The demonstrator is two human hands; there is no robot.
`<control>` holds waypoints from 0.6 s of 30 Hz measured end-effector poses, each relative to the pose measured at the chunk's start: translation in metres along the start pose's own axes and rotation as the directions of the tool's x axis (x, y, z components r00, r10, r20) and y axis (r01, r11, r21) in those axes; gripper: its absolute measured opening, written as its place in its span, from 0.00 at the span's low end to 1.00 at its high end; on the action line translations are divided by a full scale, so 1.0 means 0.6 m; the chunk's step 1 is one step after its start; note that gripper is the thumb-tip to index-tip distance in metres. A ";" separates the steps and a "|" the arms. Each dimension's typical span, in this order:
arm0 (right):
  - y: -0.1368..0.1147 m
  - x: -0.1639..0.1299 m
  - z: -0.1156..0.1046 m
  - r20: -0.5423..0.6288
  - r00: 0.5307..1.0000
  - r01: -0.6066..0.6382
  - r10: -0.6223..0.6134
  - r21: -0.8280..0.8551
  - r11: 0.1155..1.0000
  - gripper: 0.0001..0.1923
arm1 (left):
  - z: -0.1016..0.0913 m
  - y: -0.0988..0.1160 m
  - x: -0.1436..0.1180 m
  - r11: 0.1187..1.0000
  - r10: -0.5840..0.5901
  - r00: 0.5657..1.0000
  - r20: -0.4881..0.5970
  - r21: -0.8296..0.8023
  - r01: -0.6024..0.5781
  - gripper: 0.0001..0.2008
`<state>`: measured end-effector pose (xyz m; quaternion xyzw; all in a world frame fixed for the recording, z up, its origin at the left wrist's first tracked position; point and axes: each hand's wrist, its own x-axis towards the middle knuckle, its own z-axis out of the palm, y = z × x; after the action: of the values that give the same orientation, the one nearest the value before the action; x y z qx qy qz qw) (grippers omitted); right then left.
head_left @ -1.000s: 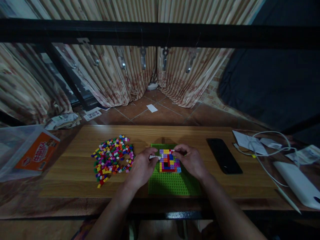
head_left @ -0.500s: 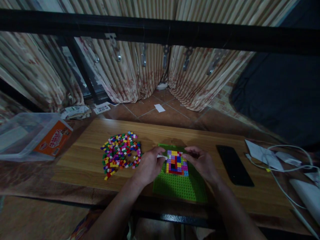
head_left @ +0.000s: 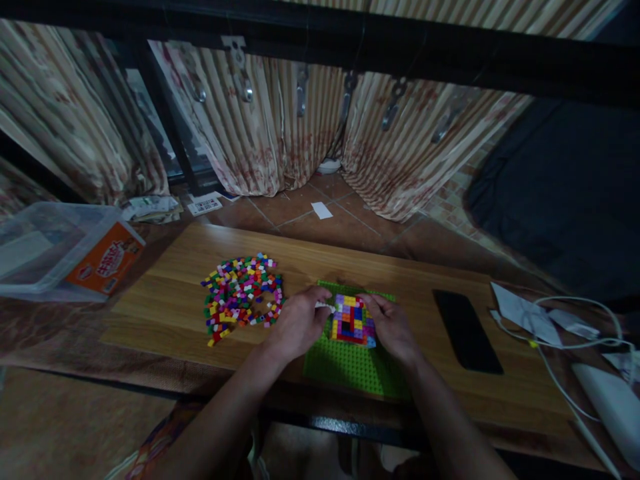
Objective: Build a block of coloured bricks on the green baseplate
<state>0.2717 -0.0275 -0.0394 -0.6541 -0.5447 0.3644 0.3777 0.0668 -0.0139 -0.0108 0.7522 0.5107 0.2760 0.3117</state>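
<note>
A green baseplate (head_left: 353, 367) lies on the wooden table (head_left: 165, 300), with a patch of coloured bricks (head_left: 352, 321) built on its far half. My left hand (head_left: 299, 323) rests at the patch's left edge and pinches small white bricks (head_left: 326, 306) between thumb and finger. At the patch's right side my right hand (head_left: 391, 327) has its fingertips on the top right corner of the bricks. Whether that hand holds a brick is hidden.
A pile of loose coloured bricks (head_left: 240, 297) lies left of the baseplate. A black phone (head_left: 466, 329) lies to the right, then papers (head_left: 515, 307), a white cable (head_left: 565, 333) and a white device (head_left: 607, 407). A clear plastic box (head_left: 55, 250) sits far left.
The view has tilted and swung left. Both hands stay at the brick patch; the right hand's fingers have come in closer over its top right corner.
</note>
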 end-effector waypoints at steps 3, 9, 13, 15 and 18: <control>0.003 0.001 0.005 -0.016 1.000 -0.025 0.026 0.027 0.999 0.22 | 0.002 -0.002 0.000 1.000 0.008 1.000 -0.016 -0.007 -0.008 0.11; 0.007 0.000 0.012 -0.062 0.998 -0.009 0.014 0.071 0.997 0.21 | 0.007 -0.006 0.000 0.999 0.030 0.999 -0.023 -0.031 -0.031 0.10; 0.016 0.000 0.016 -0.070 0.997 0.024 -0.017 0.091 0.996 0.22 | 0.007 -0.004 0.000 0.998 0.021 1.000 -0.017 -0.066 -0.022 0.10; 0.020 0.001 0.017 -0.062 0.998 0.030 -0.024 0.103 0.994 0.23 | 0.008 -0.004 0.001 0.994 0.011 1.000 -0.012 -0.108 -0.012 0.09; 0.021 0.002 0.013 -0.036 0.999 0.040 -0.036 0.116 0.992 0.23 | 0.011 -0.005 0.001 0.982 -0.007 1.000 0.009 -0.190 0.008 0.09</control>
<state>0.2701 -0.0271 -0.0541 -0.6266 -0.5284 0.3771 0.4312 0.0700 -0.0137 -0.0174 0.7183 0.4836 0.3192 0.3850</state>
